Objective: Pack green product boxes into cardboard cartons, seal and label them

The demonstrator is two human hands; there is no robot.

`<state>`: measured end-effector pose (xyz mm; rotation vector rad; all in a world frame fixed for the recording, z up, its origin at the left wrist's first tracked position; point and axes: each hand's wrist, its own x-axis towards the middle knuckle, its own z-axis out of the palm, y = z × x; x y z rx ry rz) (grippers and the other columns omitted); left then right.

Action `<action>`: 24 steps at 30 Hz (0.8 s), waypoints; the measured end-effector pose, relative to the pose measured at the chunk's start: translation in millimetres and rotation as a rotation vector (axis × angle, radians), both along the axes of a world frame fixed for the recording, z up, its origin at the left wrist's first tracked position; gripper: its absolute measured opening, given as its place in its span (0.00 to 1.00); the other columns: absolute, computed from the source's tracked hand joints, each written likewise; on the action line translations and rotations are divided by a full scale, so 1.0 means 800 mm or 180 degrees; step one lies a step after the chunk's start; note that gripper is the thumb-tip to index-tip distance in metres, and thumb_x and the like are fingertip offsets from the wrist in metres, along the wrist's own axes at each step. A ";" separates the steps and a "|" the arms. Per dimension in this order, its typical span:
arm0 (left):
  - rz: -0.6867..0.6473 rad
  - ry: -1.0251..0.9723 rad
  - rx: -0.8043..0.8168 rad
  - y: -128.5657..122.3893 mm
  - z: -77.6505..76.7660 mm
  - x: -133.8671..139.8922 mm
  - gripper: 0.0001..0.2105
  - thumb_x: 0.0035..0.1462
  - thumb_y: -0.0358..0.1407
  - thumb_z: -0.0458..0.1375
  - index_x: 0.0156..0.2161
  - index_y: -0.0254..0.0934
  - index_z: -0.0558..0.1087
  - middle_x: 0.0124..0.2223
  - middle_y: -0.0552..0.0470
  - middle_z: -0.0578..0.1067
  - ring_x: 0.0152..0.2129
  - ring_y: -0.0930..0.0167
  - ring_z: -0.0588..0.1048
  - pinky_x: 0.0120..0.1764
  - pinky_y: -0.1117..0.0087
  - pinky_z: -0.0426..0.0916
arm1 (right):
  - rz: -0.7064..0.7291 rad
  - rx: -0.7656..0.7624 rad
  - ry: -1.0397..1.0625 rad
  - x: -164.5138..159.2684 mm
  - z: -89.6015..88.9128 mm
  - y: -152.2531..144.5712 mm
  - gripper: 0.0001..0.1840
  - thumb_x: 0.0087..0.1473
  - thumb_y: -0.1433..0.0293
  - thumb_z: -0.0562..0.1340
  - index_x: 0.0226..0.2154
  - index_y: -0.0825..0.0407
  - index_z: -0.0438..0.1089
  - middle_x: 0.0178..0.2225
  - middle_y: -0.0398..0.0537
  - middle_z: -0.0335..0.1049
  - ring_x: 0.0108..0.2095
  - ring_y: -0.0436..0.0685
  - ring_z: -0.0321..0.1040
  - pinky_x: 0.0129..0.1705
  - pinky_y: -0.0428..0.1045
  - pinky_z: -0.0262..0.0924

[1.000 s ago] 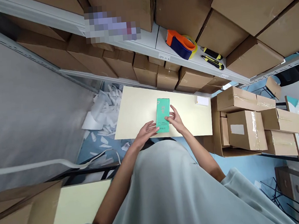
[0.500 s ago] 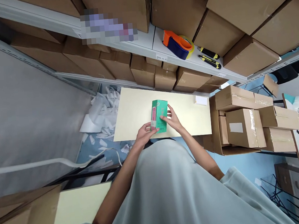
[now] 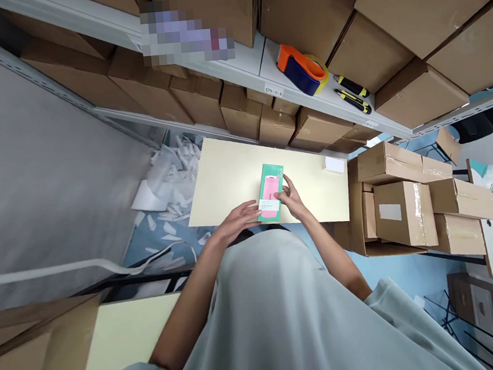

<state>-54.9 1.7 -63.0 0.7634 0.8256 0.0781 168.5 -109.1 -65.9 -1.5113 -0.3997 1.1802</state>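
A green product box point(image 3: 271, 189) with a pink picture on its face is held up over the pale yellow table point(image 3: 224, 175), close to the front edge. My right hand point(image 3: 292, 199) grips its right side, thumb across the front and fingers behind. My left hand point(image 3: 240, 219) is at the lower left of the box, fingers stretched out and fingertips at its edge; whether they touch it I cannot tell. Near the table's far right corner lies a small white box point(image 3: 333, 164).
Above the table's far side runs a shelf with cardboard boxes, an orange and blue tape dispenser point(image 3: 303, 69) and black-and-yellow utility knives point(image 3: 353, 94). Stacked cartons point(image 3: 404, 211) stand to the right. White paper scraps point(image 3: 171, 180) heap on the left floor, near a white cable point(image 3: 102, 265).
The green box has been turned, so its pink-pictured side now faces me. My left hand has loosened from its lower left corner, its fingers straightening. My right hand keeps hold.
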 end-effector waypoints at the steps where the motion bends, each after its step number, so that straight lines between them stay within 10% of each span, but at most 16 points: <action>1: -0.0084 -0.0061 -0.0064 0.001 0.001 -0.001 0.38 0.45 0.49 0.83 0.60 0.42 0.78 0.63 0.37 0.82 0.57 0.52 0.84 0.59 0.47 0.82 | 0.0042 0.0045 0.0006 -0.001 0.000 -0.001 0.61 0.54 0.59 0.77 0.81 0.36 0.48 0.55 0.46 0.78 0.46 0.56 0.79 0.50 0.52 0.78; 11: 0.0241 0.0416 0.0317 -0.011 -0.001 0.012 0.42 0.33 0.47 0.85 0.56 0.38 0.80 0.50 0.42 0.87 0.50 0.52 0.86 0.56 0.51 0.81 | 0.0086 -0.0312 -0.0771 -0.008 0.000 0.024 0.66 0.54 0.57 0.78 0.83 0.41 0.43 0.66 0.57 0.70 0.62 0.65 0.74 0.62 0.61 0.76; 19: 0.0481 0.1153 0.1851 -0.027 -0.004 0.027 0.41 0.34 0.48 0.83 0.54 0.40 0.76 0.60 0.40 0.80 0.57 0.50 0.82 0.61 0.47 0.78 | 0.0281 -0.0489 -0.1343 -0.013 0.007 0.043 0.65 0.55 0.53 0.78 0.83 0.37 0.43 0.66 0.56 0.71 0.60 0.67 0.75 0.60 0.63 0.77; 24: 0.0231 0.0340 0.0487 -0.007 0.002 0.003 0.38 0.41 0.53 0.82 0.56 0.41 0.77 0.58 0.40 0.84 0.57 0.51 0.83 0.57 0.48 0.82 | 0.0318 -0.0090 -0.0640 0.001 0.010 0.033 0.65 0.53 0.53 0.78 0.82 0.37 0.44 0.61 0.54 0.74 0.58 0.65 0.77 0.59 0.63 0.78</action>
